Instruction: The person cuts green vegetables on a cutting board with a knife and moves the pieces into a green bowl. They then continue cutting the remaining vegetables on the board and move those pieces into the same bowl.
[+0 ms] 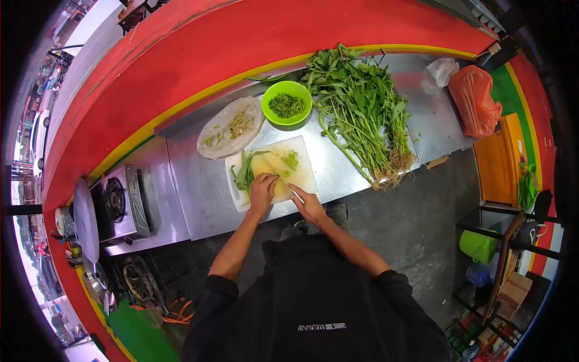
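Observation:
My right hand (309, 204) is closed round a knife (296, 195) over the white cutting board (306, 175). Only a bit of its pale handle shows clearly; the blade is hard to make out against the yellowish board. Beside it, my left hand (263, 188) is closed with fingers bent down, pressing on leafy greens (244, 176) that stick out to its left. Finely cut green pieces (291, 160) lie on the board's upper right part. A bright green bowl (269, 96) behind the board holds chopped greens (286, 105).
A clear plastic bag with trimmings (232, 128) lies behind the board. A big heap of rooted leafy greens (365, 108) covers the steel counter (181, 181) on the right. Further right sits a red plastic bag (474, 99); a gas stove (123, 202) stands left.

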Demonstrator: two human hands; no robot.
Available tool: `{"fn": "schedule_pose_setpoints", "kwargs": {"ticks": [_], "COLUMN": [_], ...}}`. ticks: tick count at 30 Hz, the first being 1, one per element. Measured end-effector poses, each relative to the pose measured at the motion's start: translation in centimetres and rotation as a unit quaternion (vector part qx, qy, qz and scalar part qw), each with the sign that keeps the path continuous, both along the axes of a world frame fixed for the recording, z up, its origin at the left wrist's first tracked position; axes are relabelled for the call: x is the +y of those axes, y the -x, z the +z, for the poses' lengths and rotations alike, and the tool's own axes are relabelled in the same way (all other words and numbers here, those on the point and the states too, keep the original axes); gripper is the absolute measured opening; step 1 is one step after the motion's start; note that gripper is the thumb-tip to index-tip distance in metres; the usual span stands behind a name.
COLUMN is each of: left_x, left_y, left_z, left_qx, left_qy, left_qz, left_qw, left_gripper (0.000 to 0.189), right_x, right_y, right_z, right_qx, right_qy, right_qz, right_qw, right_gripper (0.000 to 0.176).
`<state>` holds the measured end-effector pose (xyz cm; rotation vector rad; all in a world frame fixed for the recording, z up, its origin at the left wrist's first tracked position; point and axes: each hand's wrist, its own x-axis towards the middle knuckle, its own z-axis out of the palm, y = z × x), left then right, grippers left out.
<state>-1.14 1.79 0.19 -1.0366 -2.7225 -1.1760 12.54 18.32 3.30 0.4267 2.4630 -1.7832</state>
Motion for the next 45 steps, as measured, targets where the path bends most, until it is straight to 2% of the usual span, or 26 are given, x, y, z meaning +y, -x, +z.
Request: {"fn": "schedule_pose_setpoints", "kwargs": {"ticks": [3, 6, 15, 17, 19, 20, 22, 23, 25, 29, 31, 37, 39, 42, 45], "left_x": [0.1, 0.2, 0.1, 0.0, 0.1, 0.1, 0.2, 0.2, 0.2, 0.2, 0.3, 0.4, 0.4, 0.4, 0.4], "left_y": [0.1, 0.1, -0.4, -0.4, -0.4, -0.4, -0.2, -0.2, -0.2, -0.3, -0.4, -0.2, 0.0, 0.0, -0.1], "left_z": [0.1, 0.2, 0.7, 0.6, 0.5, 0.5, 0.5, 0.6, 0.5, 0.7, 0.7, 0.8, 0.7, 0.3, 0.5], "left_qx": [-0.002, -0.008, 0.008, 0.01, 0.012, 0.01, 0.006, 0.005, 0.009, 0.004, -0.005, -0.008, -0.009, -0.014, 0.004], "left_qy": [-0.008, -0.023, -0.016, -0.012, -0.021, -0.02, -0.011, -0.011, -0.009, -0.003, -0.013, -0.016, -0.014, -0.016, -0.013], "left_qz": [0.003, 0.001, -0.002, 0.0, 0.003, 0.002, 0.001, 0.0, -0.003, -0.005, -0.001, -0.008, -0.012, -0.01, -0.01], "left_qw": [1.0, 1.0, 1.0, 1.0, 1.0, 1.0, 1.0, 1.0, 1.0, 1.0, 1.0, 1.0, 1.0, 1.0, 1.0], "left_gripper": [0.014, 0.012, 0.014, 0.015, 0.015, 0.015, 0.015, 0.015, 0.016, 0.015, 0.015, 0.012, 0.012, 0.012, 0.012], "right_x": [0.0, 0.0, -0.1, -0.2, -0.4, -0.3, 0.2, 0.3, 0.2, 0.2, 0.1, 0.2, 0.3, 0.3, 0.1], "right_y": [-0.2, -0.8, -0.3, -0.4, -0.8, -1.0, -1.2, -1.3, -1.5, -1.2, -0.9, -1.2, -1.2, -0.6, -0.4], "right_z": [0.7, 1.1, -0.1, -0.3, -0.1, -0.1, 1.4, 1.5, 0.7, -0.6, -1.0, -0.3, -0.2, -0.3, -0.5], "right_qx": [-0.008, -0.065, -0.002, -0.036, 0.048, 0.047, -0.086, -0.087, -0.049, -0.022, 0.039, 0.039, -0.029, -0.047, -0.004], "right_qy": [0.0, 0.026, -0.004, -0.008, -0.028, -0.028, 0.029, 0.03, -0.003, -0.002, -0.032, -0.016, -0.004, -0.01, -0.012], "right_qz": [-0.011, -0.006, -0.003, 0.004, -0.03, -0.031, -0.001, -0.002, -0.003, -0.006, -0.018, -0.017, 0.005, 0.011, 0.002], "right_qw": [1.0, 0.998, 1.0, 0.999, 0.998, 0.998, 0.996, 0.996, 0.999, 1.0, 0.999, 0.999, 1.0, 0.999, 1.0], "right_gripper": [0.045, 0.046, 0.045, 0.045, 0.045, 0.045, 0.046, 0.046, 0.046, 0.046, 0.043, 0.045, 0.048, 0.047, 0.047]}}
